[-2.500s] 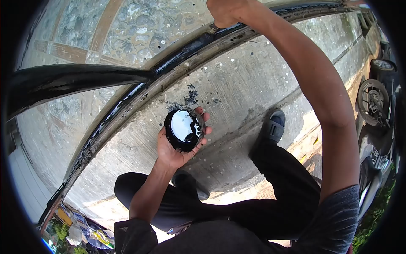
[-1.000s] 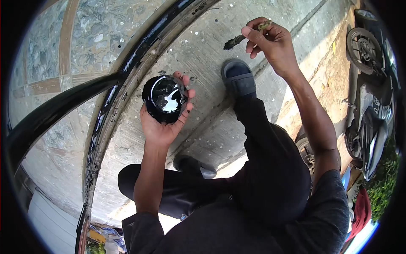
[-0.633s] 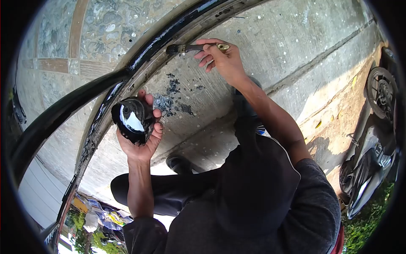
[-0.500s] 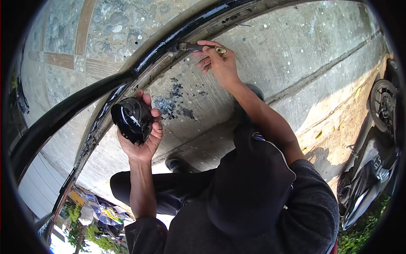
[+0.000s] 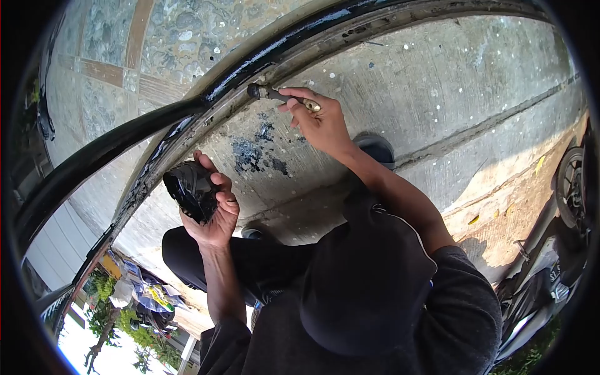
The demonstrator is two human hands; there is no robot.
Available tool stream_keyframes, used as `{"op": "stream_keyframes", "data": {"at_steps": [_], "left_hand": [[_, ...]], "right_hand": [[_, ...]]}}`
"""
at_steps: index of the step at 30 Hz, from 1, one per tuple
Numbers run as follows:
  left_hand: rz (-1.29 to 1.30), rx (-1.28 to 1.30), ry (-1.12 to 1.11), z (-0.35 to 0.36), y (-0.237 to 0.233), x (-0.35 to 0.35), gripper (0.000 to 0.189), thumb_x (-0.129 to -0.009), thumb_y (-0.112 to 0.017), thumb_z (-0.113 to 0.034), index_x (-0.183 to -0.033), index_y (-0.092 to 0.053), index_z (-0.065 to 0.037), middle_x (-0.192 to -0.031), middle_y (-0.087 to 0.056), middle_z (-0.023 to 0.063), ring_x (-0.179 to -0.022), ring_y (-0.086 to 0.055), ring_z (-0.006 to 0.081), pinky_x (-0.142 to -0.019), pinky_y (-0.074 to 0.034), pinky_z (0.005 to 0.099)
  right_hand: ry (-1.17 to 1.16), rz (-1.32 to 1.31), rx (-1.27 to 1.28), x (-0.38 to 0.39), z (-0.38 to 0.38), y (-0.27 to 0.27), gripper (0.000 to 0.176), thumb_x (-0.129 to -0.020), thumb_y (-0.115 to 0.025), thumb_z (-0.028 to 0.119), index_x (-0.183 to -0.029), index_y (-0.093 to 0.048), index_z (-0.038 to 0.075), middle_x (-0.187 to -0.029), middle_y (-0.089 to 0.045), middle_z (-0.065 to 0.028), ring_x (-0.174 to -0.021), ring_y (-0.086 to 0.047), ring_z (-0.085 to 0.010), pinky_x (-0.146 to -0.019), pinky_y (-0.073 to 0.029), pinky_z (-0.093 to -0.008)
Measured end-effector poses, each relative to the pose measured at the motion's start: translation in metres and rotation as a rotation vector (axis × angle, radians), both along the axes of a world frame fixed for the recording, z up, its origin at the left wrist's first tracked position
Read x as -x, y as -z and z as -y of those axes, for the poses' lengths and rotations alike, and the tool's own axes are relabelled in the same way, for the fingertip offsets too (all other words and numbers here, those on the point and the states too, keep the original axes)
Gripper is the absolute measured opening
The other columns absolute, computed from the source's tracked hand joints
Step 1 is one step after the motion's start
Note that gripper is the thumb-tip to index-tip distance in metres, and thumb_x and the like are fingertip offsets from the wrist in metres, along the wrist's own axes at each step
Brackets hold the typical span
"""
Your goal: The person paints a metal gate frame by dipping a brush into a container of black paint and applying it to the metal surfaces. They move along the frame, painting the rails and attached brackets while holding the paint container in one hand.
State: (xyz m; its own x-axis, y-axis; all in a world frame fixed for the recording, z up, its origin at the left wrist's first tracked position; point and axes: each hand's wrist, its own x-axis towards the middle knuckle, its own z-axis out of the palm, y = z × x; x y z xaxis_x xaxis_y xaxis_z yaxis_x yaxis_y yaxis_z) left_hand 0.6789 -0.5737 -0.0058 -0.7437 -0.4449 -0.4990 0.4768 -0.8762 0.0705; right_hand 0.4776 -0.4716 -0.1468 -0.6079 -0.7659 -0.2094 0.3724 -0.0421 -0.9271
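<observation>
The round container, coated in glossy black liquid, sits tilted in the left hand, whose fingers are clamped around its side. At one o'clock from it, the right hand pinches a brush by the handle between thumb and fingers. The brush's dark head is beside the curved black rail; contact cannot be told. The step in hand looks like brushing the dark liquid along the rail; the next move calls for a light, steady grip and a container tipped no further. Dark splotches mark the concrete ground at two o'clock. Between three and four, farther out, a motorcycle carries small characters too faint to read surely. No brand or label can be read on the container or brush.
</observation>
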Motion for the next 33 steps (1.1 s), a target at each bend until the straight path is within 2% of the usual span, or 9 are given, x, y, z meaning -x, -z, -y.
{"op": "stream_keyframes", "data": {"at_steps": [1, 4, 7, 13, 20, 23, 26, 29, 33], "left_hand": [[0.002, 0.005, 0.01, 0.001, 0.001, 0.002, 0.05, -0.098, -0.056, -0.025, -0.144, -0.044, -0.011, -0.138, -0.056, 0.009, -0.114, -0.057, 0.0294, -0.09, -0.055, 0.041], [0.008, 0.031, 0.027, 0.004, -0.002, 0.002, 0.051, -0.098, -0.056, -0.027, -0.144, -0.044, -0.011, -0.138, -0.056, 0.0092, -0.114, -0.057, 0.0297, -0.09, -0.056, 0.0415], [-0.001, 0.053, 0.025, 0.007, -0.005, -0.005, 0.051, -0.098, -0.056, -0.028, -0.145, -0.044, -0.011, -0.139, -0.056, 0.0088, -0.115, -0.057, 0.03, -0.09, -0.056, 0.0418], [-0.02, 0.062, 0.029, 0.01, 0.0, -0.001, 0.051, -0.098, -0.055, -0.028, -0.145, -0.044, -0.011, -0.138, -0.056, 0.0094, -0.115, -0.057, 0.0305, -0.09, -0.056, 0.0423], [-0.022, 0.081, 0.009, 0.013, 0.001, -0.006, 0.051, -0.098, -0.056, -0.027, -0.144, -0.044, -0.009, -0.139, -0.056, 0.0103, -0.115, -0.058, 0.031, -0.09, -0.055, 0.0412], [-0.022, 0.064, 0.016, 0.009, 0.006, -0.003, 0.051, -0.098, -0.055, -0.028, -0.145, -0.044, -0.009, -0.14, -0.055, 0.0099, -0.115, -0.057, 0.0308, -0.09, -0.055, 0.0417], [-0.026, 0.063, 0.035, 0.008, 0.01, 0.002, 0.051, -0.099, -0.054, -0.03, -0.145, -0.044, -0.011, -0.141, -0.055, 0.0089, -0.115, -0.058, 0.0306, -0.091, -0.055, 0.0425], [-0.03, 0.053, 0.031, 0.011, 0.006, -0.001, 0.052, -0.099, -0.054, -0.032, -0.146, -0.043, -0.012, -0.141, -0.054, 0.0079, -0.117, -0.057, 0.0308, -0.092, -0.054, 0.0431], [-0.029, 0.053, 0.037, 0.014, 0.006, -0.004, 0.053, -0.1, -0.052, -0.035, -0.146, -0.042, -0.011, -0.14, -0.054, 0.01, -0.117, -0.058, 0.0331, -0.091, -0.055, 0.0446]], "right_hand": [[-0.097, -0.225, -0.035, -0.004, 0.006, 0.006, 0.028, -0.095, -0.058, 0.011, -0.121, -0.065, 0.006, -0.084, -0.072, -0.0144, -0.059, -0.065, -0.0169, -0.053, -0.05, -0.031], [-0.158, -0.778, 0.009, 0.001, 0.025, 0.01, 0.031, -0.091, -0.059, 0.009, -0.121, -0.066, 0.007, -0.084, -0.07, -0.0158, -0.065, -0.068, -0.0276, -0.06, -0.054, -0.0376], [-0.238, -0.838, -0.123, 0.021, 0.014, -0.002, 0.035, -0.09, -0.058, 0.006, -0.124, -0.065, 0.01, -0.096, -0.07, -0.0146, -0.073, -0.068, -0.0317, -0.065, -0.056, -0.0388], [-0.428, -1.028, -0.14, 0.013, 0.015, -0.01, 0.037, -0.088, -0.059, 0.007, -0.125, -0.065, 0.011, -0.099, -0.07, -0.0119, -0.075, -0.069, -0.0301, -0.064, -0.056, -0.0394], [-0.347, -1.11, -0.264, 0.041, -0.002, -0.007, 0.041, -0.086, -0.061, 0.006, -0.126, -0.065, 0.014, -0.104, -0.071, -0.0093, -0.073, -0.069, -0.0288, -0.061, -0.056, -0.0381], [-0.426, -1.143, -0.197, 0.035, 0.001, -0.007, 0.04, -0.088, -0.06, 0.007, -0.127, -0.065, 0.014, -0.1, -0.072, -0.0089, -0.07, -0.069, -0.0276, -0.06, -0.056, -0.0374], [-0.325, -1.168, -0.172, 0.041, 0.01, -0.006, 0.036, -0.09, -0.061, 0.01, -0.126, -0.065, 0.014, -0.097, -0.072, -0.0096, -0.069, -0.068, -0.0274, -0.059, -0.056, -0.037], [-0.296, -1.058, -0.268, 0.051, -0.005, -0.011, 0.034, -0.092, -0.06, 0.011, -0.125, -0.066, 0.015, -0.097, -0.072, -0.0109, -0.068, -0.068, -0.0276, -0.059, -0.055, -0.0373], [-0.361, -1.091, -0.19, 0.037, -0.006, -0.01, 0.035, -0.09, -0.06, 0.009, -0.124, -0.066, 0.014, -0.101, -0.072, -0.0109, -0.069, -0.068, -0.0286, -0.061, -0.055, -0.0386]]}}
